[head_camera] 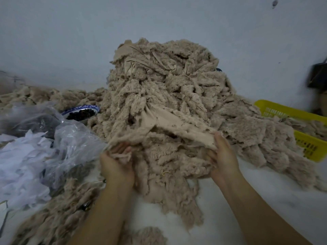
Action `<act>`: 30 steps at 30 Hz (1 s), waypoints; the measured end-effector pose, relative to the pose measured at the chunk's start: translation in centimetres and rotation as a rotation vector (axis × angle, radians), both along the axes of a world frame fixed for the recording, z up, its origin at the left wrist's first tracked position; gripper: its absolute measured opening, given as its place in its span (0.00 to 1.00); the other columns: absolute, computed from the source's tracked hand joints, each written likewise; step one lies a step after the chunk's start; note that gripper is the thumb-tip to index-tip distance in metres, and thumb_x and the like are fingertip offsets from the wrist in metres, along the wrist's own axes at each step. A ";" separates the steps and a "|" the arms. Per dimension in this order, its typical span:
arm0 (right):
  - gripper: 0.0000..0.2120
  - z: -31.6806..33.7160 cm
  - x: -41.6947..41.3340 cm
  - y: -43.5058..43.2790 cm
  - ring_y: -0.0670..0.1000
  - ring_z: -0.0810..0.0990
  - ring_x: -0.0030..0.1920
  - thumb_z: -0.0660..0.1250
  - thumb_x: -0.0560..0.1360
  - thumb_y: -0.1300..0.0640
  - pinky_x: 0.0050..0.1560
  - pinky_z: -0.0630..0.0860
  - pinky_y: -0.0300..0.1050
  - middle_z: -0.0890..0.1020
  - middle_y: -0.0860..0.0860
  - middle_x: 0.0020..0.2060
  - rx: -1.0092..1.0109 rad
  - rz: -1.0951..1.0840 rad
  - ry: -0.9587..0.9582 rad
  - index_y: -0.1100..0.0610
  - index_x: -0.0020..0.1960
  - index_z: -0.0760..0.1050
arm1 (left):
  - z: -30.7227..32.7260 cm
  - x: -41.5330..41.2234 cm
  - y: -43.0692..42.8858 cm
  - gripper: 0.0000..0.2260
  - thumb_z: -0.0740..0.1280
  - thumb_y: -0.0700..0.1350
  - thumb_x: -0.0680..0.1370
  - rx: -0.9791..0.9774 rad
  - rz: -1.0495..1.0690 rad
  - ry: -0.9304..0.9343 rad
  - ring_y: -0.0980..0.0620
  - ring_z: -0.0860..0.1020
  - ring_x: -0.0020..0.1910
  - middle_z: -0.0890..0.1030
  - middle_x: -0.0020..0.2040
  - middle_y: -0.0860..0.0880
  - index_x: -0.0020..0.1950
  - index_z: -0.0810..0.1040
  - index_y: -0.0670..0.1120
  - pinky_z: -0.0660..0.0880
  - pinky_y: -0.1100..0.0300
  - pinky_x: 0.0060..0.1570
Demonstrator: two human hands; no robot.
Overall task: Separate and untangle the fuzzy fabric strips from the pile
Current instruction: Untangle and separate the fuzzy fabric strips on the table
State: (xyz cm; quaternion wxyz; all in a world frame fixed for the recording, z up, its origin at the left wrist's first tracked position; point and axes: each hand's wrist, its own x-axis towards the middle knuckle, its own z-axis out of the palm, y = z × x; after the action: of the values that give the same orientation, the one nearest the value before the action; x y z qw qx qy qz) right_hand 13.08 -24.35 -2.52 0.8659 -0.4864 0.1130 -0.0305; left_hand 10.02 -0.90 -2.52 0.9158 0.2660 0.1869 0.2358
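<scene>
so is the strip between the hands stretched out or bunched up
Stretched out: the left hand and right hand each grip an end of the strip, its smooth backing pulled flat.

My feed comes through dim and bluish-grey. The light is soft and even, with faint shadows in the folds of the tall heap of beige fuzzy fabric strips (159, 96), which looks fairly sharp at centre. Toward the edges the yellow slotted plastic basket (307, 147) and a dark boxy object (316, 75) smear and stretch.
</scene>
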 end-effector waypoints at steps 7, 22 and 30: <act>0.12 0.2 -0.7 1.7 0.45 0.58 0.19 0.64 0.80 0.47 0.20 0.57 0.38 0.70 0.51 0.30 0.093 0.140 -0.010 0.56 0.47 0.77 | -0.3 -0.5 -3.4 0.41 0.58 0.73 0.70 0.213 -0.493 -0.047 0.45 0.83 0.56 0.83 0.57 0.39 0.59 0.82 0.38 0.82 0.57 0.47; 0.13 0.0 -3.3 4.6 0.49 0.86 0.46 0.66 0.79 0.48 0.44 0.80 0.42 0.87 0.51 0.44 -0.362 0.384 -0.020 0.49 0.41 0.87 | 0.4 0.1 -1.9 0.15 0.62 0.48 0.82 -0.134 -0.483 -0.054 0.47 0.82 0.57 0.84 0.55 0.44 0.62 0.81 0.42 0.75 0.48 0.63; 0.07 0.2 -1.2 2.4 0.52 0.81 0.38 0.71 0.74 0.49 0.44 0.78 0.50 0.83 0.51 0.34 -0.070 0.080 0.167 0.52 0.43 0.81 | 1.0 -0.6 -2.0 0.21 0.59 0.46 0.83 -0.131 -0.526 -0.077 0.56 0.57 0.17 0.62 0.23 0.53 0.29 0.72 0.46 0.55 0.66 0.17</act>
State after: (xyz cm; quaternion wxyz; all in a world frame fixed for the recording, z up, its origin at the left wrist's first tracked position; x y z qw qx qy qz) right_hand 11.92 -21.92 -2.33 0.8365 -0.5212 0.1643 0.0410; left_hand 9.44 -2.91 -1.53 0.9673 0.2363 0.0916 -0.0128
